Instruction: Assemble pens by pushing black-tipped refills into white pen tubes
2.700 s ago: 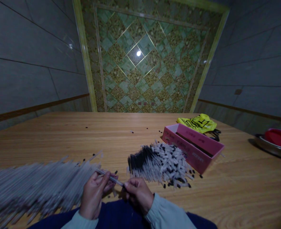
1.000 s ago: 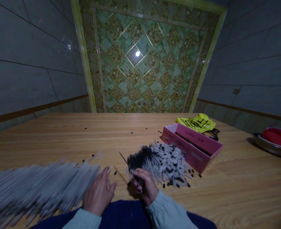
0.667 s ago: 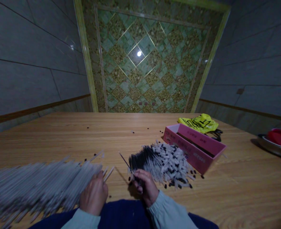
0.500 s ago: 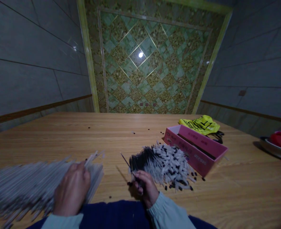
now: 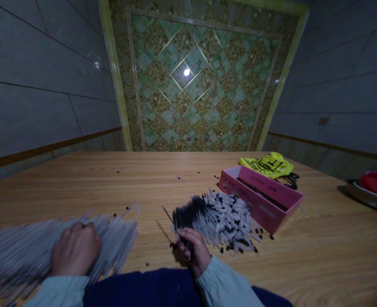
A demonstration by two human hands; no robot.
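Note:
My left hand (image 5: 76, 248) rests, back up, on a broad pile of thin whitish tubes (image 5: 25, 243). Its fingers curl down out of sight, and what they grip is hidden. In front of my lap, my right hand (image 5: 194, 247) is closed on a thin dark stick (image 5: 167, 212), which points up and to the left. More of what it holds is hidden in the palm. Just beyond that hand lies a heap of thin dark-ended sticks with whitish sleeves (image 5: 226, 217), mixed with small black caps.
Behind the heap stands an open pink box (image 5: 261, 204). A yellow bag (image 5: 268, 165) with black lettering lies behind it. At the far right is a metal-rimmed tray (image 5: 370, 196) with something red in it. Small black bits (image 5: 179, 178) dot the wooden table (image 5: 156, 166).
My left hand has moved left and back across the tube pile, letting a few tubes at the pile's upper right show. The right hand keeps its grip and has barely moved.

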